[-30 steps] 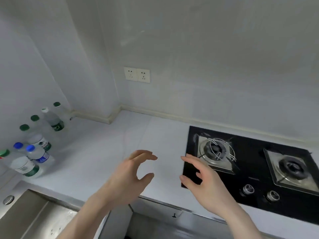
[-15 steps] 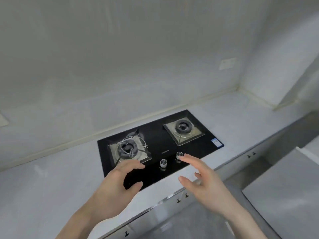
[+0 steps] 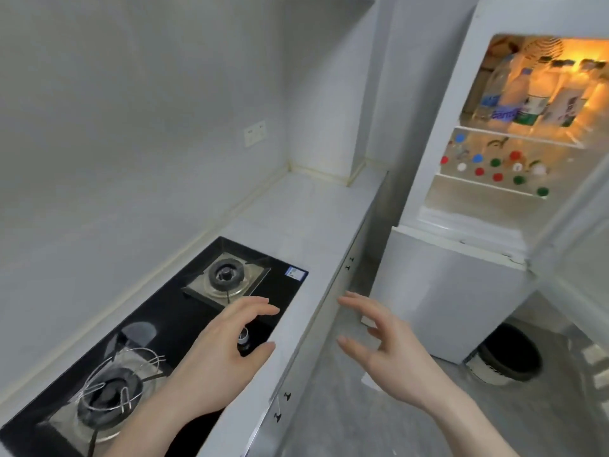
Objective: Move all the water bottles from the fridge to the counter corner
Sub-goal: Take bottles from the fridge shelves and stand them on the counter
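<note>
Grey kitchen, white counter (image 3: 296,219) with black stove (image 3: 184,311) set in. We see fridge (image 3: 461,258) open at right, water bottles (image 3: 527,100) on lit shelves. Black bin (image 3: 509,354) on floor below. Our left hand (image 3: 224,351) over stove, right hand (image 3: 392,354) past counter edge; both empty, fingers loosely spread.

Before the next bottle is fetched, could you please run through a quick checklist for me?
1. Fridge door open: ok, lit shelves show.
2. Bottles left inside: ok, bottles stand on the top shelf and caps show on the shelf below.
3. Left hand free: ok, fingers relaxed, holding nothing.
4. Right hand free: ok, open and empty.
5. Floor toward the fridge: ok, though a bin stands beside its base.
6. Room at the counter corner: cannot tell, out of view.
</note>
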The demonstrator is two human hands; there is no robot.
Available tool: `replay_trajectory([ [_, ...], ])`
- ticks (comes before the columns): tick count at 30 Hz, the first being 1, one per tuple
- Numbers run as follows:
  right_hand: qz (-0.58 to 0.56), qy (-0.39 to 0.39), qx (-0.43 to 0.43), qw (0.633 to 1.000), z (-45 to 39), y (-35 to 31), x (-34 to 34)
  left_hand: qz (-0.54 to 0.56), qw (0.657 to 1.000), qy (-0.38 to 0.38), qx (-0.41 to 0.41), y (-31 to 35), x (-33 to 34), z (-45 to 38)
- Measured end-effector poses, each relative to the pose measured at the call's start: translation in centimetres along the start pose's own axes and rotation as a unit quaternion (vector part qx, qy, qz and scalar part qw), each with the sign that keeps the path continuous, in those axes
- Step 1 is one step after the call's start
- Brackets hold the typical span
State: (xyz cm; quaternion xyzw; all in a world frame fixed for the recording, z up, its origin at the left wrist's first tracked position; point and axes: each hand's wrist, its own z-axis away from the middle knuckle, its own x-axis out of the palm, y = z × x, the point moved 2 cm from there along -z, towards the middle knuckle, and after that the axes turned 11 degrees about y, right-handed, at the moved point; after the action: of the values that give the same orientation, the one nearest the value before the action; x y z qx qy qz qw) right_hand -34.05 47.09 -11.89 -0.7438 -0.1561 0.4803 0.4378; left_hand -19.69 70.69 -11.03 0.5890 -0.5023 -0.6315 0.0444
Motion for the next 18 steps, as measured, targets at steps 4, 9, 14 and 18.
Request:
replay_trajectory([
  [4,0.012,0.076,0.041,0.996,1.1,1.8,-4.0,0.02,0.995,-0.06,0.074,3.1,3.0,-3.5],
  [9,0.02,0.167,0.093,0.981,2.8,4.4,-9.5,0.027,0.98,-0.117,0.16,8.3,7.4,-7.7],
  [14,0.025,0.232,0.126,0.964,3.4,7.6,-14.6,0.042,0.962,-0.147,0.225,13.4,12.4,-11.4],
  [18,0.027,0.256,0.136,0.957,2.6,10.5,-19.1,0.059,0.951,-0.165,0.255,17.7,16.7,-14.0],
])
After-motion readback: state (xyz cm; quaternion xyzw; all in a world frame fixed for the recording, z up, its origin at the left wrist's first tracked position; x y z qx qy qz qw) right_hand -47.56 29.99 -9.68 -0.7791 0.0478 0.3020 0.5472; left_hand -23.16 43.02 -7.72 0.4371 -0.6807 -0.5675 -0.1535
